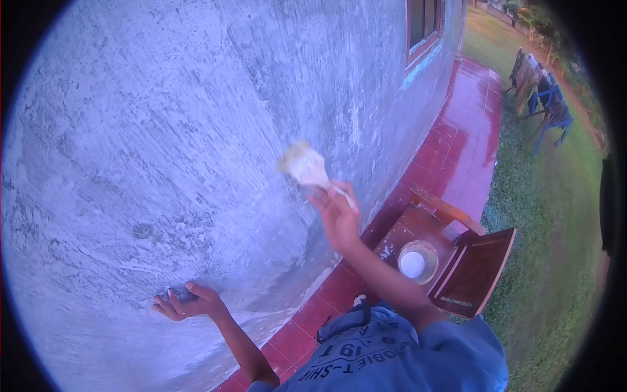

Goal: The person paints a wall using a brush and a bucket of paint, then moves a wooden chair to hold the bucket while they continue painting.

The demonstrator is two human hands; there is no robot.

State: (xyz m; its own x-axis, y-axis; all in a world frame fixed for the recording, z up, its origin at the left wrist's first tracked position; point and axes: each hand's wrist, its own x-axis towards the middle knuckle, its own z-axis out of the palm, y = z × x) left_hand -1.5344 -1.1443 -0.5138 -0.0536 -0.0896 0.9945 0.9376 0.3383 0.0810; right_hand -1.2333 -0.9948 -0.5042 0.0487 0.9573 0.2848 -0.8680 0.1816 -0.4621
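Observation:
My right hand [338, 212] grips the pale handle of a wide paintbrush [309, 167] and is raised in front of the grey wall [196, 111]. The brush tilts up and left, its yellowish bristles close to the wall and a little blurred. Lower left, my left hand [189, 304] is beside the wall, with thumb and loosely bent fingers apart. A dark patch, like a shadow, shows between them. Streaky whitish strokes cover much of the wall.
A wooden chair [475, 271] stands right of my right forearm, bearing a round container [428, 247] with white contents. Red tiles [310, 320] run along the wall's foot, with grass [542, 215] beyond. A window [424, 29] is set in the wall; a blue rack [552, 108] stands outside.

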